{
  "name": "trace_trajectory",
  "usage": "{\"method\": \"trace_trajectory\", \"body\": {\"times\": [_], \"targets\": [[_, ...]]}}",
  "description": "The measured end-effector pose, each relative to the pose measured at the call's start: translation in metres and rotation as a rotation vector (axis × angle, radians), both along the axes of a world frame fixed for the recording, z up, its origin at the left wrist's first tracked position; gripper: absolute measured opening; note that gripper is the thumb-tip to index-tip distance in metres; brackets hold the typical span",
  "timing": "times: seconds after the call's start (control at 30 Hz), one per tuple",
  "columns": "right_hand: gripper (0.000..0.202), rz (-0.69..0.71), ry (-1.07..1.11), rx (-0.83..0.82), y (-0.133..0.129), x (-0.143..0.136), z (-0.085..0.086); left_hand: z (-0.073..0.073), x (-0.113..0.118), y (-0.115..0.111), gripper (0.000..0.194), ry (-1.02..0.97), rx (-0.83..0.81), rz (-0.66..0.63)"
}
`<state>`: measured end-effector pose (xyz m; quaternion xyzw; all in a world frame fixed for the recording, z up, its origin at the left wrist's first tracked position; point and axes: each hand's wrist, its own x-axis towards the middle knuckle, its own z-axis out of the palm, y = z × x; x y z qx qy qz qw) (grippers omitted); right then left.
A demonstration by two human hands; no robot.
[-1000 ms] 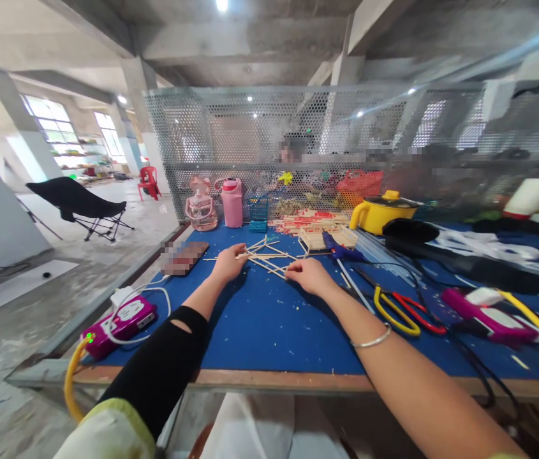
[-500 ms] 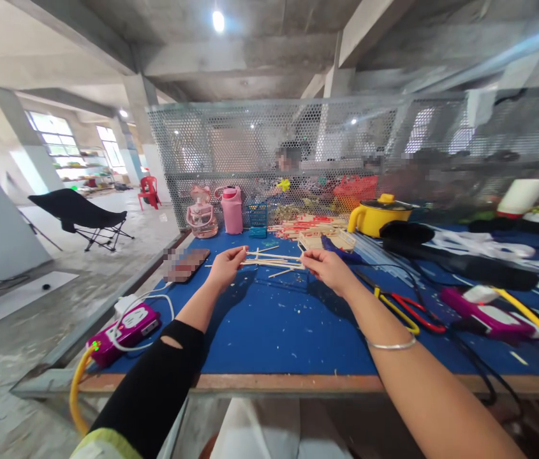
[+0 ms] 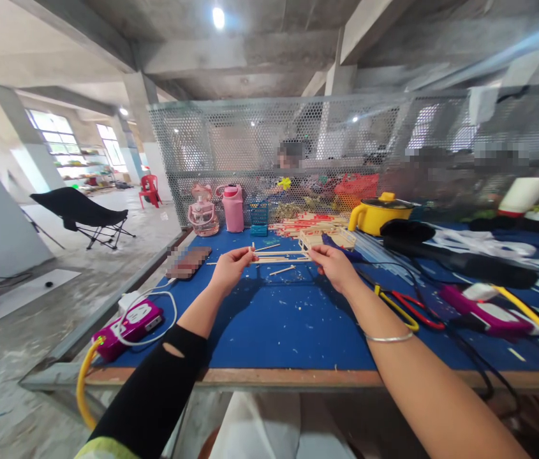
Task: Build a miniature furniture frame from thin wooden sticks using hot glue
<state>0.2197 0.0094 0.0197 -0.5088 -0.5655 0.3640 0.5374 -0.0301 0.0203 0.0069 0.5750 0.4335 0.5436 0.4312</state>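
Between my two hands, a light assembly of thin wooden sticks (image 3: pixel 281 253) is stretched just above the blue table surface. The fingers of my left hand (image 3: pixel 229 270) are pinched on its left end, where a short stick stands up. At the right end, my right hand (image 3: pixel 335 268) pinches it between thumb and fingers. Under the assembly lies a short loose stick (image 3: pixel 282 271). A small frame built of wooden sticks (image 3: pixel 329 240) sits just beyond my right hand, with a dark blue tool (image 3: pixel 351 255) against it.
A phone (image 3: pixel 192 262) and a purple power strip (image 3: pixel 130 326) lie to the left. Behind stand a pink bottle (image 3: pixel 233 213) and a pile of red-tipped sticks (image 3: pixel 305 224). To the right are a yellow pot (image 3: pixel 384 215), red-and-yellow-handled pliers (image 3: pixel 420 309) and cables. A mesh screen (image 3: pixel 240 140) closes the back.
Both hands have shifted slightly to the right with the stick assembly. The left end now shows a short upright stick at my fingertips.
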Motion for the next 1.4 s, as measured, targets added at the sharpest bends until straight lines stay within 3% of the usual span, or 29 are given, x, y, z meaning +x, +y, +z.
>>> {"method": "trace_trajectory", "body": {"times": [0.37, 0.73, 1.2, 1.4], "targets": [[0.041, -0.038, 0.011, 0.026, 0.0037, -0.0005, -0.0062, -0.006, 0.0007, 0.0047, 0.043, -0.034, 0.084, 0.047], [0.044, -0.051, -0.018, 0.058, 0.004, 0.0006, -0.0077, -0.0067, -0.0006, 0.005, 0.045, -0.026, 0.067, 0.028], [0.043, -0.132, -0.077, 0.127, 0.0023, -0.0039, -0.0081, -0.0055, 0.0008, 0.0065, 0.062, -0.022, 0.02, 0.011], [0.04, -0.118, -0.089, 0.133, 0.0024, -0.0038, -0.0098, -0.0042, 0.0012, 0.0037, 0.052, 0.006, 0.03, 0.021]]}}
